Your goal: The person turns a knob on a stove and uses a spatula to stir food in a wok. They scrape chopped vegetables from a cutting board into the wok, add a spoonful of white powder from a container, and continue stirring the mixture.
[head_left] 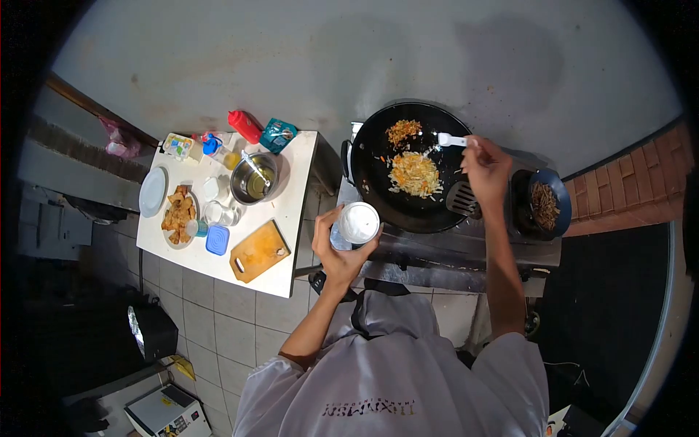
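Observation:
My left hand (338, 251) is wrapped round a round white container (359, 223) with white contents, in front of the wok. In my right hand (486, 164) is a small white measuring spoon (453, 140), held over the right side of the black wok (371, 173). Shredded pale vegetables (415, 175) lie in the middle of the wok, and a smaller orange-brown heap (403, 132) lies behind them. A dark slotted spatula (461, 199) rests at the wok's right front, beneath my right forearm.
Right of the wok, a dark pan (561, 204) holds brown strips. The white table (273, 282) at left bears a steel pot (251, 191), a cutting board (260, 251), a plate of fried pieces (191, 240), a red bottle (245, 127) and a blue-lidded box (217, 239).

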